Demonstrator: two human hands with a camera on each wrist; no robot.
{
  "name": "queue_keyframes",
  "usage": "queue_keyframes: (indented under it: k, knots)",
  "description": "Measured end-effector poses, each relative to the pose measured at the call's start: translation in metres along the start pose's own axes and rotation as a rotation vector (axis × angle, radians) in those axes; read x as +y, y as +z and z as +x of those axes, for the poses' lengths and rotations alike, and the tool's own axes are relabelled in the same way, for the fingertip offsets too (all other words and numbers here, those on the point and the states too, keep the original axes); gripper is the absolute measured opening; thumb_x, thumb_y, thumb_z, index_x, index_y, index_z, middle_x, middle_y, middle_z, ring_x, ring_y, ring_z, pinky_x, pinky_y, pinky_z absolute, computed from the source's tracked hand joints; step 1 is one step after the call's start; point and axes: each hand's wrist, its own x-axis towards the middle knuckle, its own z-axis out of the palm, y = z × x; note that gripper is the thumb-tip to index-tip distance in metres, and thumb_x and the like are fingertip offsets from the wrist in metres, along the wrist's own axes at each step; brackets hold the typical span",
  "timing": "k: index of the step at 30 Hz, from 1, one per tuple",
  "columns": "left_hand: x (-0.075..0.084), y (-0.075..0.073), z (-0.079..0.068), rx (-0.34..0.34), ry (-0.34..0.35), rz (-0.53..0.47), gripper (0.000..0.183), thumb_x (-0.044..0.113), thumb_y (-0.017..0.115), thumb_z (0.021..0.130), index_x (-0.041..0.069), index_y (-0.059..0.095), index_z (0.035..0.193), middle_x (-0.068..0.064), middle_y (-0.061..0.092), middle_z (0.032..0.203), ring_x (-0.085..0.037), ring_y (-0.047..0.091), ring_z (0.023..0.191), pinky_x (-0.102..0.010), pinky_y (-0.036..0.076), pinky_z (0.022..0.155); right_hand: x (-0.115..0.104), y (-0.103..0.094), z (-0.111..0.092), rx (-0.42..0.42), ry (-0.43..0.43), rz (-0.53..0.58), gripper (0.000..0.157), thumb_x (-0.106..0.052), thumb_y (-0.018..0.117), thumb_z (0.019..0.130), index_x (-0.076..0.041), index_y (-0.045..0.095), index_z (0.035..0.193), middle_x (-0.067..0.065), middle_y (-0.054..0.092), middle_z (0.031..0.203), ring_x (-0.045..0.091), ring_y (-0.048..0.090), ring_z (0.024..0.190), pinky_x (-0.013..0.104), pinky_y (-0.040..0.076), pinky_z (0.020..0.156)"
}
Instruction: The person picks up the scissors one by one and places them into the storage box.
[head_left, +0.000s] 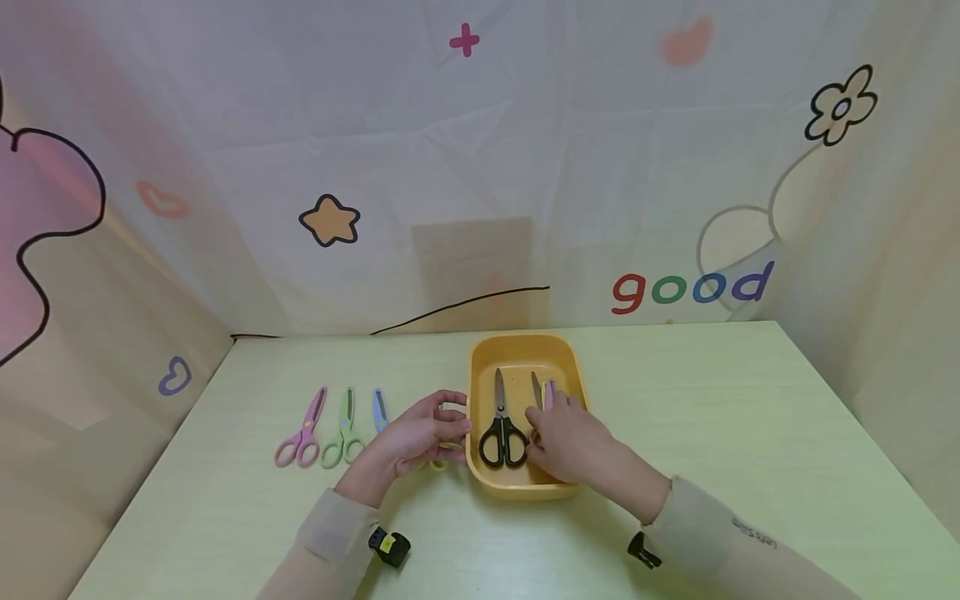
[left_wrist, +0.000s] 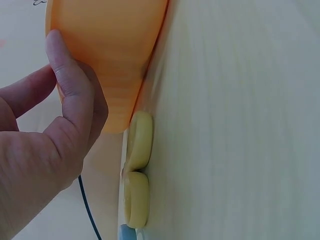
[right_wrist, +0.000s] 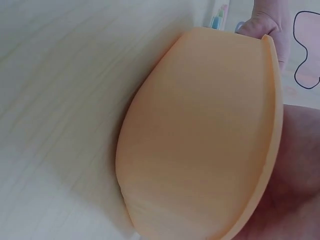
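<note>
One yellow tray (head_left: 525, 490), loose-fingered left hand (head_left: 422, 432) against its left rim, right hand (head_left: 573, 442) inside, grip hidden, roomy table (head_left: 682, 417) rightward

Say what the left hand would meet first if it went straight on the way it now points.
The left hand would first meet the side of the tray. Its fingertips appear to touch that side, though exact contact is hard to judge.
</note>
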Motion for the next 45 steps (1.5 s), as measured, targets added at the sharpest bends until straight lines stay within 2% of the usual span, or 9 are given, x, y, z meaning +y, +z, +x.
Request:
queue_keyframes:
  k: [4, 10, 17, 21, 26, 31, 38, 42, 45]
  knots:
    - [-0.001, 0.000, 0.001, -0.001, -0.003, -0.002, 0.046, -0.003, 0.055, 0.103, -0.003, 0.032, 0.143, -0.014, 0.058, 0.103, -0.016, 0.063, 0.080, -0.029, 0.060, 0.067, 0.001, -0.001, -0.003, 0.021, -0.004, 0.023, 0.022, -0.024, 0.076, 0.093, -0.007, 0.062, 0.095, 0.026, 0.057, 0.107, 0.037, 0.055, 0.088, 0.044, 0.054, 0.065]
    - [-0.002, 0.000, 0.000, 0.007, -0.003, -0.002, 0.046, -0.003, 0.055, 0.103, -0.003, 0.032, 0.143, -0.013, 0.058, 0.103, -0.016, 0.063, 0.080, -0.029, 0.060, 0.066, 0.009, -0.005, -0.006, 0.075, -0.044, 0.087, 0.025, -0.022, 0.077, 0.093, -0.001, 0.064, 0.098, 0.013, 0.052, 0.091, 0.023, 0.049, 0.076, 0.035, 0.049, 0.063]
    - [-0.001, 0.000, -0.001, 0.019, -0.008, 0.000, 0.048, -0.003, 0.057, 0.102, -0.002, 0.033, 0.144, -0.013, 0.057, 0.106, -0.017, 0.064, 0.083, -0.029, 0.060, 0.067, 0.029, -0.011, -0.006, 0.188, -0.112, 0.191, 0.008, -0.007, 0.070, 0.090, -0.007, 0.064, 0.095, 0.005, 0.053, 0.091, 0.018, 0.050, 0.077, 0.031, 0.050, 0.067]
    - [-0.001, 0.000, -0.001, 0.015, -0.011, -0.001, 0.048, -0.003, 0.057, 0.102, -0.003, 0.033, 0.144, -0.013, 0.057, 0.106, -0.017, 0.064, 0.083, -0.030, 0.060, 0.068, 0.043, -0.017, -0.009, 0.281, -0.080, 0.286, 0.008, -0.006, 0.071, 0.089, -0.010, 0.065, 0.093, 0.003, 0.056, 0.094, 0.019, 0.053, 0.081, 0.034, 0.052, 0.071]
    - [-0.001, 0.000, -0.001, 0.012, -0.012, 0.000, 0.048, -0.003, 0.056, 0.102, -0.004, 0.032, 0.143, -0.014, 0.058, 0.107, -0.017, 0.064, 0.083, -0.029, 0.060, 0.068, 0.061, -0.020, -0.012, 0.359, -0.029, 0.420, 0.009, -0.001, 0.066, 0.090, -0.006, 0.065, 0.098, 0.004, 0.058, 0.092, 0.025, 0.056, 0.085, 0.038, 0.051, 0.074]
    - [0.000, 0.001, -0.002, 0.013, -0.010, 0.001, 0.048, -0.003, 0.056, 0.103, -0.005, 0.031, 0.144, -0.013, 0.057, 0.104, -0.016, 0.064, 0.082, -0.029, 0.060, 0.067, 0.075, -0.019, -0.016, 0.306, 0.043, 0.556, 0.015, -0.001, 0.065, 0.093, -0.001, 0.062, 0.108, 0.007, 0.059, 0.095, 0.027, 0.056, 0.091, 0.036, 0.050, 0.074]
    - [0.000, 0.001, -0.001, 0.020, -0.011, 0.001, 0.047, -0.003, 0.055, 0.103, -0.005, 0.031, 0.144, -0.013, 0.056, 0.105, -0.016, 0.063, 0.081, -0.029, 0.060, 0.066, 0.086, -0.014, -0.018, 0.222, 0.167, 0.731, 0.031, -0.009, 0.062, 0.099, 0.004, 0.052, 0.126, 0.014, 0.058, 0.111, 0.028, 0.056, 0.100, 0.035, 0.053, 0.081]
    - [0.000, 0.000, -0.001, 0.021, -0.012, 0.002, 0.047, -0.003, 0.055, 0.103, -0.005, 0.031, 0.144, -0.012, 0.056, 0.104, -0.016, 0.063, 0.081, -0.029, 0.060, 0.067, 0.088, -0.013, -0.020, 0.114, 0.242, 0.901, 0.044, -0.013, 0.059, 0.103, 0.007, 0.042, 0.137, 0.021, 0.053, 0.120, 0.034, 0.057, 0.106, 0.035, 0.058, 0.079]
    - [-0.001, 0.000, 0.000, 0.020, -0.009, 0.001, 0.048, -0.003, 0.055, 0.103, -0.005, 0.031, 0.144, -0.013, 0.056, 0.104, -0.017, 0.063, 0.082, -0.029, 0.060, 0.067, 0.089, -0.012, -0.021, 0.026, 0.261, 1.012, 0.050, -0.015, 0.056, 0.104, 0.009, 0.036, 0.144, 0.024, 0.051, 0.124, 0.037, 0.056, 0.109, 0.038, 0.060, 0.080]
